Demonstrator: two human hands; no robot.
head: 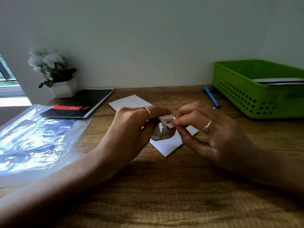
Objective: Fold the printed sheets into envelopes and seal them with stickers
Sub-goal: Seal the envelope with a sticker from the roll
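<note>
A curled sticker strip was held above a folded white envelope on the wooden desk, the left hand gripping the strip while the right hand pinched at its edge with thumb and forefinger. A green basket holding papers stood well to the right, a blue pen beside it.

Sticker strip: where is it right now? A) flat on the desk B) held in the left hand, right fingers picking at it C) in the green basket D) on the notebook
B: the left hand holds the curled sticker strip above the folded white sheet, while the right hand pinches its edge.
</note>
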